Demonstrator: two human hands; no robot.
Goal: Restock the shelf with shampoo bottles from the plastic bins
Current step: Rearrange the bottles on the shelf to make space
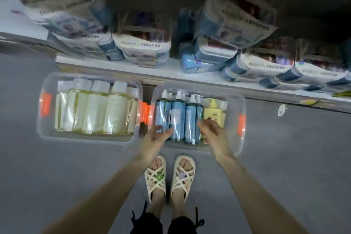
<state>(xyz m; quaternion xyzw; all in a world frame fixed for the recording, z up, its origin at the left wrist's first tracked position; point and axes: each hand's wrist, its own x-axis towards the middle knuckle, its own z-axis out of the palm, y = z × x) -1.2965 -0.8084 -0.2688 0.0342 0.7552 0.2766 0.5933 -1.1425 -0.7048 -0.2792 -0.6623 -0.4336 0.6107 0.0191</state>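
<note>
– Two clear bins (87,137) sit on the grey floor (284,157), right? Where are they against the shelf (171,70)?
– Side by side, just in front of its low white edge; orange clips (242,123) show on their ends.
– What is in each?
– The left one holds pale yellow-green bottles (93,108) with white caps, lying flat in a row; the right bin (233,138) holds blue bottles (177,118) with white pump tops, packed close, and one yellow bottle (212,113) at the right of them.
– And the hands?
– Both reach over the right bin; the left hand (156,137) is spread, palm turned up, fingertips at the lower end of the blue bottles; it grasps nothing.
– The right hand (213,132)?
– Loose as well, fingers relaxed, over the lower part of the yellow bottle and just beside the blue ones; whether it touches any bottle I cannot tell, since the picture is blurred.
– Anything on the shelf?
– Clear packs (144,47) with blue contents, stacked and leaning; no bottle from the bins stands among them.
– And below?
– Feet in cream strappy sandals (155,176), just short of the right bin.
</note>
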